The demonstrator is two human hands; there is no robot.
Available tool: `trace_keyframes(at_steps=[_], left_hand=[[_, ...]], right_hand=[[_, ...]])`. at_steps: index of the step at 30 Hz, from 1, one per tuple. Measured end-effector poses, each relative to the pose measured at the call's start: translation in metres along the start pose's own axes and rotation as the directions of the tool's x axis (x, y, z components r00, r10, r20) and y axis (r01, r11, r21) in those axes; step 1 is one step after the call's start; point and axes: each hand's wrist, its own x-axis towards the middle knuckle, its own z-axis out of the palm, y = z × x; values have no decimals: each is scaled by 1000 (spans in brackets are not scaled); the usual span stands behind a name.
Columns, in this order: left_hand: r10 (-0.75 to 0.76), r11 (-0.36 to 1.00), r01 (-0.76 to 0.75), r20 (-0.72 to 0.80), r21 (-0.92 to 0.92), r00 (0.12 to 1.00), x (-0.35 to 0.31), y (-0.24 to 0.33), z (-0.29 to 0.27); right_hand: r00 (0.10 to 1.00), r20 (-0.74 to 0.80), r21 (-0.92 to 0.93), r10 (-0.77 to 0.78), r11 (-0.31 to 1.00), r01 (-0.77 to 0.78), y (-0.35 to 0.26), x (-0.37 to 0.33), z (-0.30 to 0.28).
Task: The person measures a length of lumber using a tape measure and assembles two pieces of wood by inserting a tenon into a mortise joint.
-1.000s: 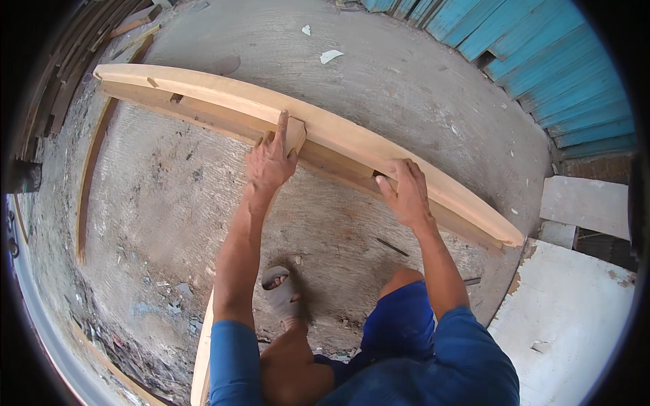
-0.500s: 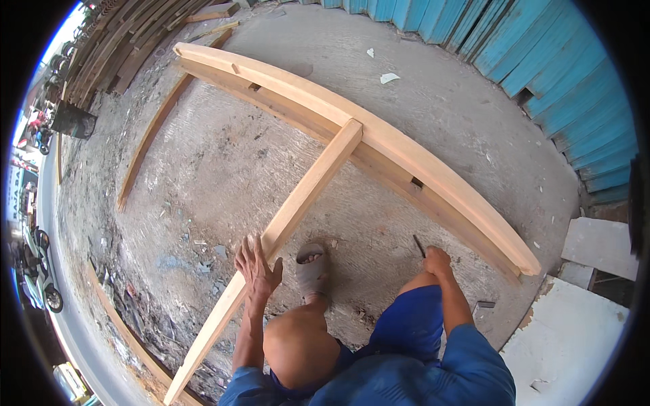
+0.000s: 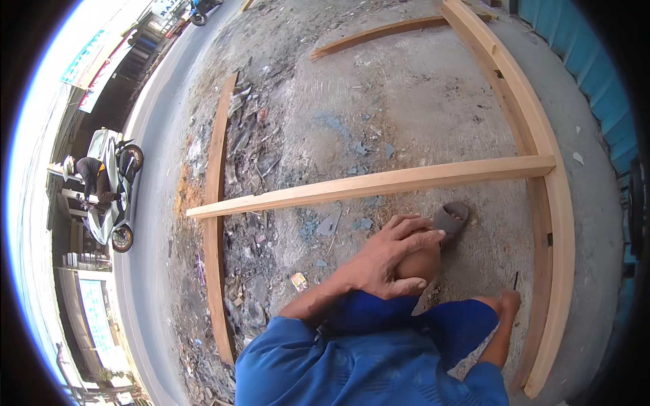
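My left hand (image 3: 389, 260) rests on my left knee, its fingers spread, with nothing held in it. At the right, beside my right knee, my right hand (image 3: 509, 303) is closed around a thin dark stick-like tool (image 3: 516, 280); its exact kind is too small to tell. A pale squared timber (image 3: 359, 185) runs crosswise in front of me. Its right end meets a long pale beam (image 3: 550, 145), which lies along a browner beam (image 3: 539, 223) with dark slots cut in it. The timber's left end lies across a brown plank (image 3: 215, 155) on the ground.
Another brown plank (image 3: 379, 37) lies at the far side. Debris and a small colourful wrapper (image 3: 299, 281) litter the rough ground. Beyond the left plank, a person rides a motorbike (image 3: 112, 189) on the road (image 3: 152, 135). A blue corrugated wall (image 3: 575, 51) stands at the right.
My left hand has let go of the crosswise timber and moved onto my knee. The view has swung left, bringing the road into sight. My right hand still holds the dark tool.
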Motion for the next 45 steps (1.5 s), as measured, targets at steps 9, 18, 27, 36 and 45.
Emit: trace_keyframes(at_steps=[9, 18, 27, 36, 45], left_hand=[[-81, 951, 152, -259, 268, 962, -48, 15, 14], [-118, 855, 199, -194, 479, 974, -27, 60, 29], [-61, 858, 122, -137, 498, 989, -19, 48, 33], [-85, 871, 149, -156, 469, 984, -12, 51, 23], [-121, 843, 177, -141, 508, 983, -27, 44, 20]], right_hand=[[960, 260, 516, -104, 856, -47, 10, 67, 35], [975, 158, 507, -159, 860, 58, 17, 73, 58], [979, 161, 292, -129, 953, 78, -1, 44, 48], [978, 171, 257, -115, 964, 68, 13, 86, 46], [978, 147, 431, -147, 900, 70, -5, 26, 44]])
